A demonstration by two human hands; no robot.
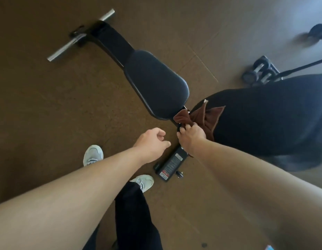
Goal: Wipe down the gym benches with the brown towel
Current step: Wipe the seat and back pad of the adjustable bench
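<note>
A black gym bench lies below me, its seat pad [156, 83] running up-left and its larger back pad [268, 116] spreading to the right. The brown towel [203, 116] is bunched in the gap between the two pads, partly draped on the back pad. My right hand [191, 136] is shut on the towel's lower end, just above the bench frame [171, 164]. My left hand [153, 143] hovers left of it, over the floor, fingers loosely curled and holding nothing.
The bench's metal foot bar [81, 36] lies at the top left. Several dumbbells [261, 73] sit on the brown floor at the right, another [318, 31] further back. My white shoes [93, 154] stand left of the frame.
</note>
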